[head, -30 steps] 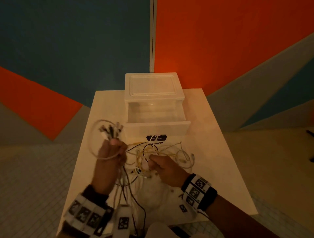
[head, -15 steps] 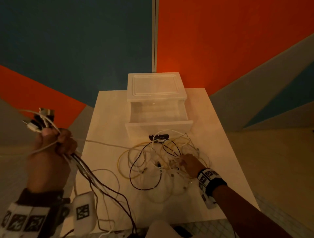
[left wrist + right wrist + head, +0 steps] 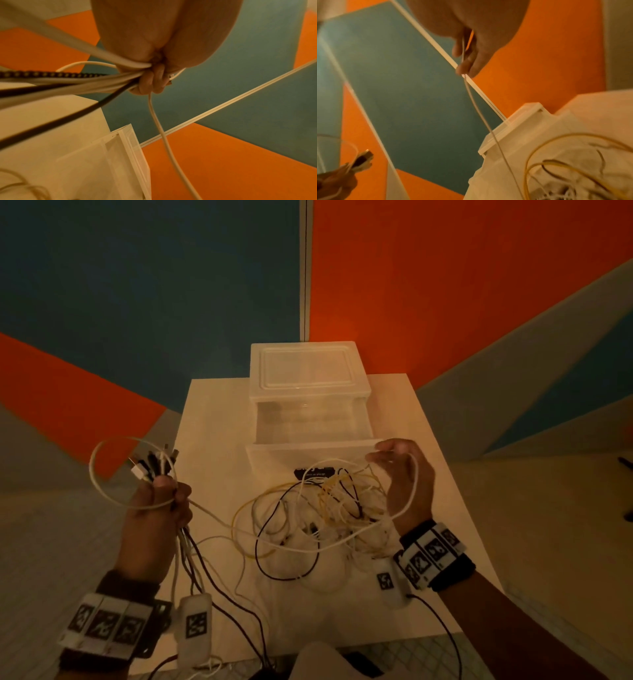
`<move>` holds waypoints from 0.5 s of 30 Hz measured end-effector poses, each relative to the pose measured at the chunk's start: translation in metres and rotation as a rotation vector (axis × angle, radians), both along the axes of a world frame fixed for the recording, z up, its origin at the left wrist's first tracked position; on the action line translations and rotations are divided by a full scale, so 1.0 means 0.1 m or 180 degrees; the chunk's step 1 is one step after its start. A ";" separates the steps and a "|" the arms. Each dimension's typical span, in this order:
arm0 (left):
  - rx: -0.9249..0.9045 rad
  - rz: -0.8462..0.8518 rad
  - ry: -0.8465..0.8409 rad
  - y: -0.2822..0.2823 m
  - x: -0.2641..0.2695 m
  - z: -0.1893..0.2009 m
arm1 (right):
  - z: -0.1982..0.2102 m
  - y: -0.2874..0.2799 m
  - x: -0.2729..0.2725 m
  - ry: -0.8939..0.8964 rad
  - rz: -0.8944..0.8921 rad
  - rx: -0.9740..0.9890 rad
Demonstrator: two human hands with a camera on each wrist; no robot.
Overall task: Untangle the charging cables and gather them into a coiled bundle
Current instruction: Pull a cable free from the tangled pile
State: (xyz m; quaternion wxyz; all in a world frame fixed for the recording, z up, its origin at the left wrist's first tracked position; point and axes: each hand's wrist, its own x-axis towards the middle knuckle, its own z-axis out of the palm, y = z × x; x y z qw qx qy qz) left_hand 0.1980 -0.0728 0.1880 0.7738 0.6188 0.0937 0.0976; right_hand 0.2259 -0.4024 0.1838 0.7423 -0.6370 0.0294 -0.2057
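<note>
A tangle of white, yellow and black charging cables (image 3: 318,508) lies on the white table (image 3: 219,412) in front of the drawer box. My left hand (image 3: 164,498) grips a bunch of cable ends (image 3: 154,463) upright over the table's left edge, fist closed round them (image 3: 149,79). One white cable (image 3: 239,532) runs from that fist across to my right hand (image 3: 394,460), raised near the drawer front. There the cable is pinched between thumb and fingers (image 3: 465,67) and loops round the back of the hand.
A translucent plastic drawer box (image 3: 308,378) stands at the back of the table with its drawer (image 3: 308,446) pulled open toward me. Orange, teal and grey wall panels rise behind. Tiled floor surrounds the small table.
My left hand came back in from the far left toward the table edge. My right hand rose off the pile and lifted one white cable up beside the drawer.
</note>
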 end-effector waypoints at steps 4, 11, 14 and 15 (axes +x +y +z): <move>-0.0008 0.0092 -0.0012 0.04 0.04 -0.04 | 0.11 -0.10 -0.15 -0.0413 -0.0248 0.0340; -0.0213 -0.0376 0.0236 -0.22 0.00 -0.09 | 0.36 0.01 -0.36 -0.0469 0.0406 -0.0346; -0.0007 -0.0786 0.0257 -0.57 -0.05 -0.06 | 0.43 0.24 -0.41 -0.0476 0.1073 -0.0747; 0.0110 -0.0890 0.0177 -0.69 -0.06 -0.05 | 0.45 0.30 -0.42 -0.0463 0.1215 -0.0837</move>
